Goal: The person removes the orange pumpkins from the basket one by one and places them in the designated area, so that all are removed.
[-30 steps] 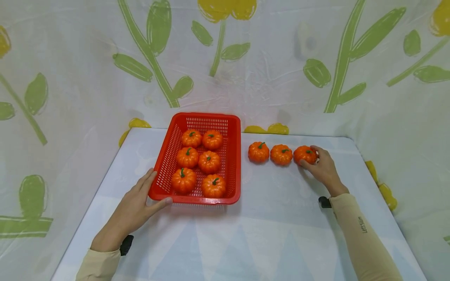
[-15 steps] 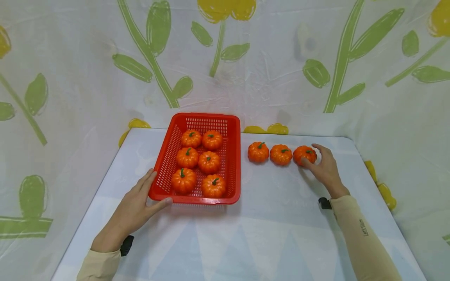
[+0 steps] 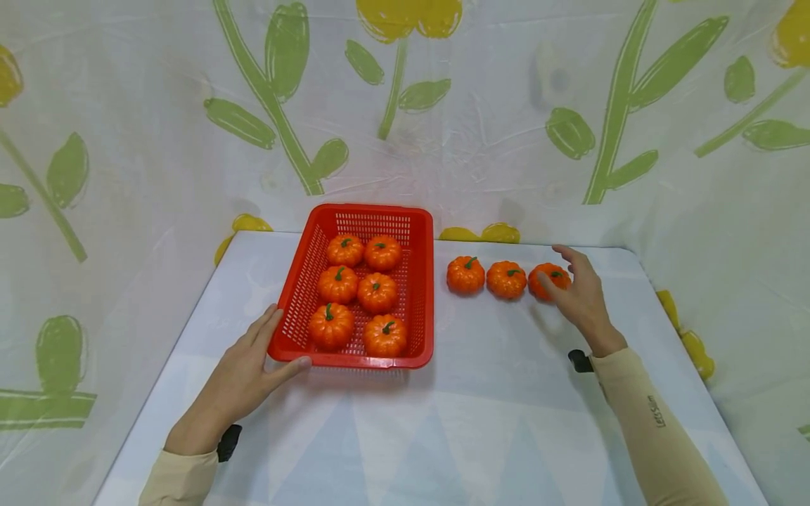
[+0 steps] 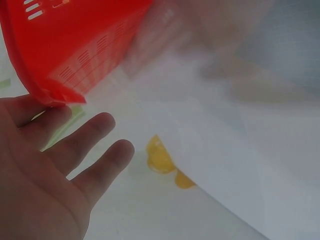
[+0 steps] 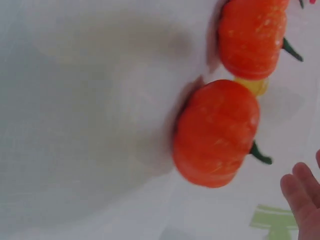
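Note:
Several small orange toy pumpkins (image 3: 332, 326) with green stems sit inside a red plastic basket (image 3: 418, 295). At the basket's front left corner, my left hand (image 3: 237, 379) rests against the rim with fingers extended. In the left wrist view its fingers (image 4: 82, 142) are spread, some touching the basket edge (image 4: 55, 95). A row of 3 pumpkins lies right of the basket. Around the rightmost pumpkin (image 3: 548, 281), my right hand (image 3: 583, 302) hovers with thumb and fingers apart, gripping nothing. The right wrist view shows that pumpkin (image 5: 217, 132) with fingertips (image 5: 295, 187) apart from it.
The middle pumpkin (image 3: 506, 280) and the left pumpkin (image 3: 465, 275) of the row stand close together. A white cloth-covered table (image 3: 481, 393) carries everything. Behind and at both sides hangs a flower-printed curtain (image 3: 493, 154).
My right hand has released the rightmost pumpkin. Its fingers have spread and lifted a little away. The left hand, basket and pumpkins have stayed in place.

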`<state>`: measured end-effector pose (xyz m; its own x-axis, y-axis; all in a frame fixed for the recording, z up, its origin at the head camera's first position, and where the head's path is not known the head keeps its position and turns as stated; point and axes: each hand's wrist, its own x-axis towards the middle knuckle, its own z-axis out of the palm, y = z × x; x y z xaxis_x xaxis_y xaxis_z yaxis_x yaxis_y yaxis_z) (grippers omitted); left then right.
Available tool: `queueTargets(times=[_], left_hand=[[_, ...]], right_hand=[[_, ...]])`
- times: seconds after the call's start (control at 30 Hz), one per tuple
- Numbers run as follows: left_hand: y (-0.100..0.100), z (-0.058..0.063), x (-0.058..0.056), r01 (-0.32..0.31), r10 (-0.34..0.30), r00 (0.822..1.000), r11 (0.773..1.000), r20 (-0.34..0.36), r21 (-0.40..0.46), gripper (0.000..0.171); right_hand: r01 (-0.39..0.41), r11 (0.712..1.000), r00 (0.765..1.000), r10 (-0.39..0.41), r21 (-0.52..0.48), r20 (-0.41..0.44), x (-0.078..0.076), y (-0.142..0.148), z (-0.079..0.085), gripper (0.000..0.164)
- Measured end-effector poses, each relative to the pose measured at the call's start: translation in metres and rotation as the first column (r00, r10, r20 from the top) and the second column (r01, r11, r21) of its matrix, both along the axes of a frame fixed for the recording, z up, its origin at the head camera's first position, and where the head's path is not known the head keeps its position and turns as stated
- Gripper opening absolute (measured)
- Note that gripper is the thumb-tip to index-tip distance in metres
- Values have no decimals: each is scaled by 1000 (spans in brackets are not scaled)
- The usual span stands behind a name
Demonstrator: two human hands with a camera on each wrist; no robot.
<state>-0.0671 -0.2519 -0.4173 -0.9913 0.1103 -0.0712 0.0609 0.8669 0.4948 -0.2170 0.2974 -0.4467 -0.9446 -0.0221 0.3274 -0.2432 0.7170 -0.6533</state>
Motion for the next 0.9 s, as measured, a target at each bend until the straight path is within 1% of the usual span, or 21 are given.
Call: queueTargets(times=[0.17,0.27,0.37,0.5,0.63,0.8,0.9], left_hand=[[-1,0,0,-1,1,1000,1000,-4,-2,110],[-1,0,0,-3,3,1000,1000,-1,-4,110],[-1,-1,0,-3,3,1000,1000,-2,-1,110],[-1,0,0,-2,2,1000,1000,-5,-1,110],[-1,-1,0,2,-2,1000,1000,-13,1,109],[-1,-2,0,8,-8,1000,1000,-19,4,109],[-2,-2,0,8,-8,1000,1000,-14,2,109]], right_hand=[[-41,999,998,40,-8,-42,1,-15,11,61],[-88,996,994,88,-8,-59,3,-26,16,61],[-154,988,986,154,-5,-68,6,-40,19,63],[-244,970,967,244,5,-69,11,-61,24,66],[-307,951,948,309,30,-79,15,-82,25,67],[-395,916,909,400,64,-116,15,-103,23,66],[-431,900,896,435,61,-90,17,-115,22,66]])
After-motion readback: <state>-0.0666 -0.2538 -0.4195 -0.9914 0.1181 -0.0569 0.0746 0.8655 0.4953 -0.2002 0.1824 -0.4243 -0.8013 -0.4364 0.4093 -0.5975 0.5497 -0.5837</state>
